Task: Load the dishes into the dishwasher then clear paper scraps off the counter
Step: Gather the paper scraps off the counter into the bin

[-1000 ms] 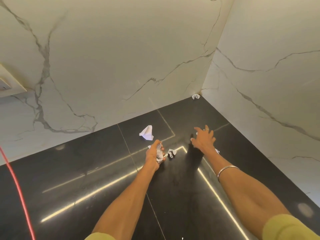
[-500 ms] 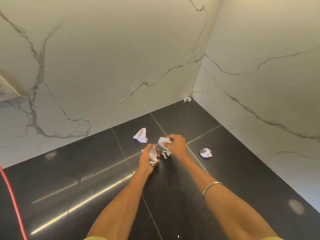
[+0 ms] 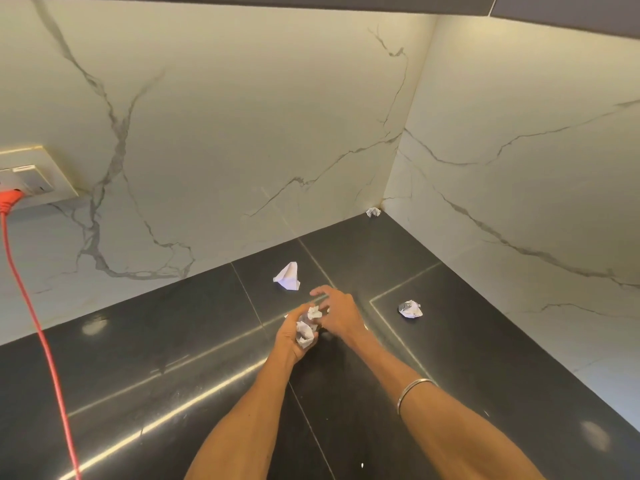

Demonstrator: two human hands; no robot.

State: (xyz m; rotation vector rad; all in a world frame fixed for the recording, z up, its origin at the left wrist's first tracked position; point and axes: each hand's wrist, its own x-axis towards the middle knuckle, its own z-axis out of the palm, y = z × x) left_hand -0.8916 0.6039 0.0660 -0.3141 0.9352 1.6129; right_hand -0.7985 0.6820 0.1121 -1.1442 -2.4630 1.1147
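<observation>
On the black counter (image 3: 173, 344), my left hand (image 3: 292, 334) grips a bunch of crumpled paper scraps (image 3: 306, 329). My right hand (image 3: 337, 313) is right beside it with fingers spread, touching the top of that bunch. A folded white scrap (image 3: 288, 277) lies just beyond the hands. A crumpled scrap (image 3: 410, 309) lies to the right of them. A small crumpled scrap (image 3: 373, 212) sits far back in the corner where the two marble walls meet.
White marble walls close off the counter at the back and on the right. An orange cable (image 3: 34, 323) hangs from a wall socket (image 3: 31, 180) on the left and runs down over the counter's left part. A dark cabinet edge (image 3: 554, 8) is overhead.
My right hand brought a scrap to the left hand and has spread its fingers over the bunch. The loose scrap by the left hand is gone from the counter. The view tilted up.
</observation>
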